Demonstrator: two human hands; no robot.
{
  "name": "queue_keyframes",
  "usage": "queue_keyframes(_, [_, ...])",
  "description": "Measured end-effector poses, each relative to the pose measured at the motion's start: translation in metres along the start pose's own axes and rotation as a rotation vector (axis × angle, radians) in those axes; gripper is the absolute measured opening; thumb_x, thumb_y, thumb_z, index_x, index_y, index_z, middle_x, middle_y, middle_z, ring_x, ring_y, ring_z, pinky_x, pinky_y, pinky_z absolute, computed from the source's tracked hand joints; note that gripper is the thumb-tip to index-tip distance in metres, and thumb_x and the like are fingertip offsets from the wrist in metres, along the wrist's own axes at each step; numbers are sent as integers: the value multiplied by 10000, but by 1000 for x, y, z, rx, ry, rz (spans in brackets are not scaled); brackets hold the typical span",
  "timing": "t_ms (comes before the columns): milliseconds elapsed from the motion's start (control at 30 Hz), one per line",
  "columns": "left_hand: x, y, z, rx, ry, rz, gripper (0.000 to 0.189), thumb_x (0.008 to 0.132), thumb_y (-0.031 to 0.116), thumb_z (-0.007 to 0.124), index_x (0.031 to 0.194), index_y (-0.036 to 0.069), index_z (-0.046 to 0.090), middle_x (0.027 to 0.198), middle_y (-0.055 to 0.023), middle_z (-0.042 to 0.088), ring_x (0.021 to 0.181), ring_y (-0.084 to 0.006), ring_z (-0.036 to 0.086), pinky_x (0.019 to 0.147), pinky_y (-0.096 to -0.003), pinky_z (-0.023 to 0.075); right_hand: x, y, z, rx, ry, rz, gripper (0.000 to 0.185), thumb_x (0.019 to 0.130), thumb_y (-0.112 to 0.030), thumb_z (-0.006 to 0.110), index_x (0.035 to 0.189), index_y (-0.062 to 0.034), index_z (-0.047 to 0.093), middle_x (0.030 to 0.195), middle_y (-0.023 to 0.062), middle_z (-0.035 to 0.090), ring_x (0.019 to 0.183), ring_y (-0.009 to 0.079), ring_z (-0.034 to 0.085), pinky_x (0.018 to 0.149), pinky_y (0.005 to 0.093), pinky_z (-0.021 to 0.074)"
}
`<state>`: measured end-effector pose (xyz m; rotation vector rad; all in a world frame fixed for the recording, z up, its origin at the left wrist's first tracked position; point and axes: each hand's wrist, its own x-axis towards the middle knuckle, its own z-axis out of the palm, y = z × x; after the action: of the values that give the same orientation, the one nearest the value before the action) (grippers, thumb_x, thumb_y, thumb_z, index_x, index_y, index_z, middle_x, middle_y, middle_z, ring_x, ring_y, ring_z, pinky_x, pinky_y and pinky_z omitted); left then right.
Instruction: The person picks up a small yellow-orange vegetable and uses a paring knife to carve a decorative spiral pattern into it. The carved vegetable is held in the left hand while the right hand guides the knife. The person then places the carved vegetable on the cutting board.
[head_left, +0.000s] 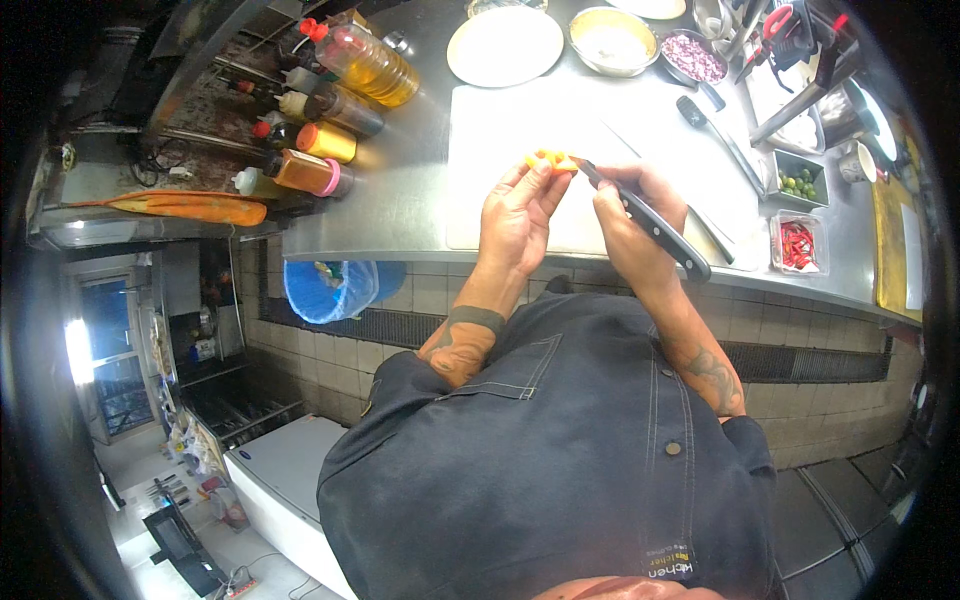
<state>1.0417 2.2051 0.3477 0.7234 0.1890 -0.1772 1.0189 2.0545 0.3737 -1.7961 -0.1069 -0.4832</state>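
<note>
My left hand pinches a small yellow-orange piece of food, probably a vegetable, between thumb and fingertips. In my right hand is a knife, its riveted black handle pointing back toward my wrist. The short visible part of its blade reaches the right side of the orange piece. Both hands are above the front part of a white cutting board. A long, thin metal tool lies on the board beneath my right hand, its middle hidden. Glare washes out much of the board.
Behind the board are a white plate, a metal bowl and chopped red onion. Tongs, limes and sliced red chillies are at right. Bottles line the left; a blue bin stands below the counter edge.
</note>
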Motion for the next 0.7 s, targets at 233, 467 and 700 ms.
queue_keyframes(233, [-4, 0, 13, -15, -32, 14, 205, 979, 62, 565, 1146, -57, 574, 1114, -152, 644, 1057, -229, 653, 972, -315, 561, -3, 1, 11, 246, 132, 98, 149, 827, 48, 622, 958, 10, 682, 791, 57, 676, 678, 80, 606, 605, 226, 478])
queue_keyframes(467, [-4, 1, 16, -180, -14, -95, 286, 987, 106, 570, 1196, -87, 539, 1164, -197, 619, 1118, -306, 629, 995, -350, 564, 3, -1, 9, 471, 244, 65, 164, 881, 37, 601, 1040, 50, 643, 898, 116, 703, 810, 120, 668, 717, 222, 522])
queue_keyframes(700, [-4, 0, 15, -301, 3, -184, 308, 990, 104, 564, 1224, -90, 512, 1187, -200, 596, 1116, -303, 628, 982, -335, 577, -1, -7, -6, 281, 132, 31, 165, 860, 55, 616, 1020, 40, 654, 914, 117, 708, 818, 127, 676, 716, 240, 536])
